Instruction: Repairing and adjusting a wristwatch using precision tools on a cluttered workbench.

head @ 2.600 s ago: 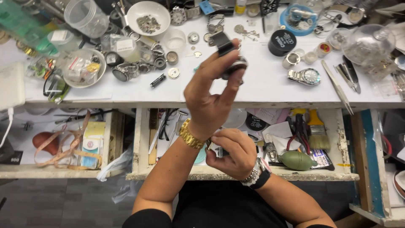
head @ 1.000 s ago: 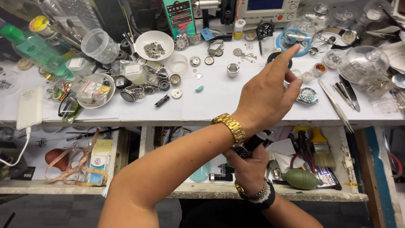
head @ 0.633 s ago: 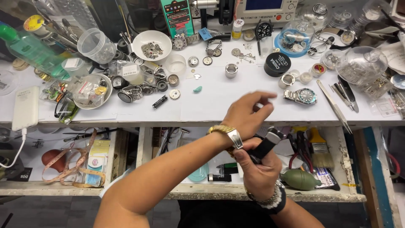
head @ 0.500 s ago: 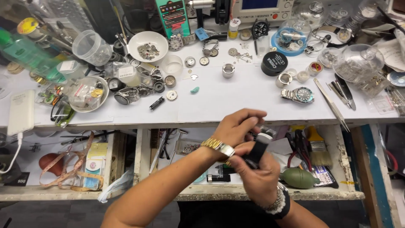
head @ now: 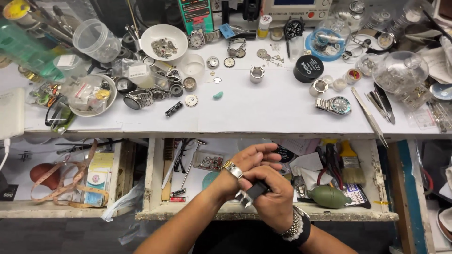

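My left hand point(head: 256, 155) hovers over the open drawer point(head: 263, 215) with its fingers loosely spread and nothing in them. A metal bracelet watch point(head: 233, 169) sits on its wrist. Just below it, my right hand point(head: 275, 200) is closed on a black watch strap point(head: 258, 190) with a silver buckle point(head: 245, 198), pressed against the underside of the left wrist. Beaded bracelets point(head: 295, 226) circle my right wrist. The two hands touch each other.
The white workbench point(head: 263, 113) holds a steel watch with a dark dial point(head: 336, 104), tweezers point(head: 369, 115), a black round tin point(head: 308, 68), a white bowl of parts point(head: 165, 42) and several loose cases. In the drawer lie a green dust blower point(head: 329, 196) and a brush point(head: 348, 164).
My left hand was raised, then stretched out over the bench to the right, and has drawn back down to meet the right hand over the drawer.
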